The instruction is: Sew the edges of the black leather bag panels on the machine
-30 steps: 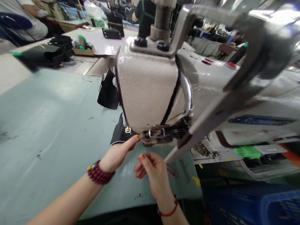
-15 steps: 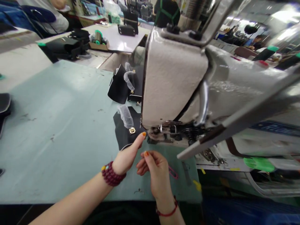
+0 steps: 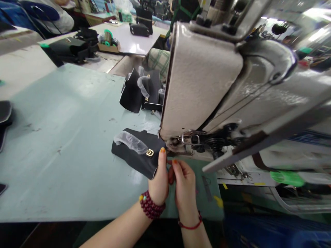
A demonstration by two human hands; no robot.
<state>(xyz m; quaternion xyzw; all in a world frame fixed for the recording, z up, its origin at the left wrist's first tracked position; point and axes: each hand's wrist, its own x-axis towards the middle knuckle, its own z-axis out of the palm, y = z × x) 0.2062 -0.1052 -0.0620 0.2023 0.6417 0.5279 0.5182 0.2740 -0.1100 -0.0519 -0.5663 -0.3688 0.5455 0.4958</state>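
A black leather bag panel [image 3: 134,162] with pale edges lies at a slant on the table, left of the sewing machine head [image 3: 199,79]. It bears a gold clasp [image 3: 149,153] and a handle wrapped in clear plastic [image 3: 131,142]. My left hand [image 3: 159,181], with a dark red beaded bracelet, grips the panel's right end, thumb on top and fingers mostly hidden. Beside it my right hand [image 3: 184,181] is closed in a pinch, thumb against the curled fingers. What it pinches, if anything, is too small to tell. Both hands are just below the needle area.
Similar black bag pieces [image 3: 141,91] stand behind the panel on the green tabletop [image 3: 64,155]. At the back left are black bags [image 3: 69,48] and a box of thread spools [image 3: 108,43]. A grey bar [image 3: 232,151] slants across the machine's front. Other people sit farther back.
My left hand has moved right and turned more upright. The panel has rotated, its handle now lying nearly sideways. My right hand has shifted slightly right, its fingers closer together.
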